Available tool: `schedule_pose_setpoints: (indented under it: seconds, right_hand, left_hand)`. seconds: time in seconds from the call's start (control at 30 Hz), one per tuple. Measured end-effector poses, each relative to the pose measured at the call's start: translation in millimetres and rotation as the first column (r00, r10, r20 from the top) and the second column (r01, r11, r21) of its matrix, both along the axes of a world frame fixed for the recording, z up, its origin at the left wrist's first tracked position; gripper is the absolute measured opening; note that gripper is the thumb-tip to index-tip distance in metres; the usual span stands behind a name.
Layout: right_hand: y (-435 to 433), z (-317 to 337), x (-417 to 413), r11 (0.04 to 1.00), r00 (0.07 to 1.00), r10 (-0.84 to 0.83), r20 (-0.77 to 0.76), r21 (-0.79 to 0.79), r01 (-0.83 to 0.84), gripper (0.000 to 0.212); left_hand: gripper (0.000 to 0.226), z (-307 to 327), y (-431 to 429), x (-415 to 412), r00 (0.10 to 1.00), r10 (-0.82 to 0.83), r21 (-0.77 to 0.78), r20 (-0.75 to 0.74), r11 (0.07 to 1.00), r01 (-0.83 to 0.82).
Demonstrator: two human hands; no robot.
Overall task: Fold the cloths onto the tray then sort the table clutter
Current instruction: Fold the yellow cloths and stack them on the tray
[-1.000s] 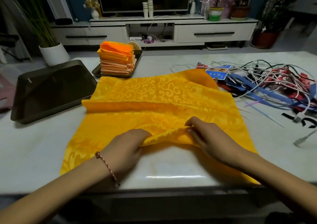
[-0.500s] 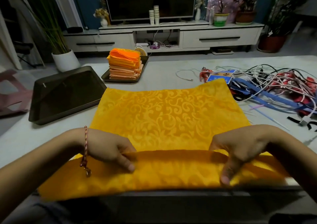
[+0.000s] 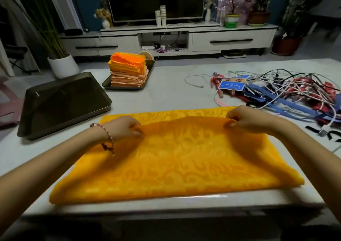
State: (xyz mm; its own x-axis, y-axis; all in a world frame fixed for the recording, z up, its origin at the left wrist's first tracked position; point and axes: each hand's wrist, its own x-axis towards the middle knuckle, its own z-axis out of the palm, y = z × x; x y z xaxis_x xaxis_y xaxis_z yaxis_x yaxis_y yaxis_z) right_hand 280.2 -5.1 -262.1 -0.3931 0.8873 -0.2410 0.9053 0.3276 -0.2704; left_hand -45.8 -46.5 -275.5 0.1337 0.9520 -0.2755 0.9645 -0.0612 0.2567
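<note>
Head view: a yellow patterned cloth (image 3: 175,159) lies folded over on the near half of the worktop (image 3: 166,97), its fold line along the near edge. The left hand (image 3: 122,128) and right hand (image 3: 243,119) each pinch the top layer's free edge, carrying it toward the lower layer's far edge, a strip of which shows beyond the hands. An empty dark tray (image 3: 64,102) sits at the left edge; a smaller tray (image 3: 149,69) with a stack of folded cloths (image 3: 128,69) stands beyond it, toward the far edge. Tangled cables and clutter (image 3: 287,93) fill the right side. The risk, judging from here: uneven hands could skew the fold, the slippery-looking fabric could slide off the near edge, and the right corner could snag the nearby cables.
</note>
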Motion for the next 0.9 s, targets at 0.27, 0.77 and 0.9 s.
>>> schedule_pose_setpoints:
  seconds: [0.27,0.77,0.9]
  right_hand:
    - [45,-21,-6,0.982,0.976,-0.111,-0.185,0.131,0.136,0.016]
    - [88,-46,-25,0.915,0.965,-0.039,-0.259,0.379,0.139,0.014]
    - [95,-56,-26,0.87,0.982,-0.035,-0.184,0.478,0.12,0.013]
  left_hand:
    - [0.012,-11,47,-4,0.992,0.099,0.104,0.079,0.989,-0.107]
    - [0.022,-26,64,-6,0.982,0.157,0.319,-0.102,0.941,-0.117]
    - [0.025,-41,69,-3,0.973,0.182,0.402,-0.141,0.909,-0.112]
